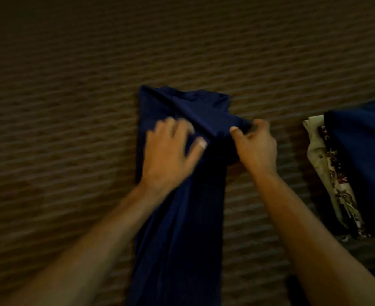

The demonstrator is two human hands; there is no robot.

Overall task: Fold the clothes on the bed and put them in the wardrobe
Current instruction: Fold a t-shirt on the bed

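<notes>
The bed (60,107) is covered by a brown striped bedspread, the stripes running roughly left to right with a slight upward slant toward the right. Dim lighting and some motion blur are seen.

A navy blue garment (177,217) is laid at the centre of the bed as a long narrow strip. Its long axis runs from the bottom edge of the frame, near the person, away toward the upper middle, tilted only slightly. The far end is doubled over into a blunt, squared-off edge, and a diagonal fold is seen crossing it from upper left to lower right.

The left hand (171,151) is placed flat on the garment's left half, just below the folded end; the fingers are spread and fairly straight, pressing on the cloth, nothing gripped. Fingertips are blurred.

The right hand (257,146) is held at the garment's right edge, and a corner of the diagonal fold is pinched between thumb and curled fingers.

Near the right edge of the frame, apart from the garment, a second dark blue cloth (363,151) is seen lying on top of a cream printed fabric (328,173) with red and dark motifs. What kind of garments these are cannot be told.
</notes>
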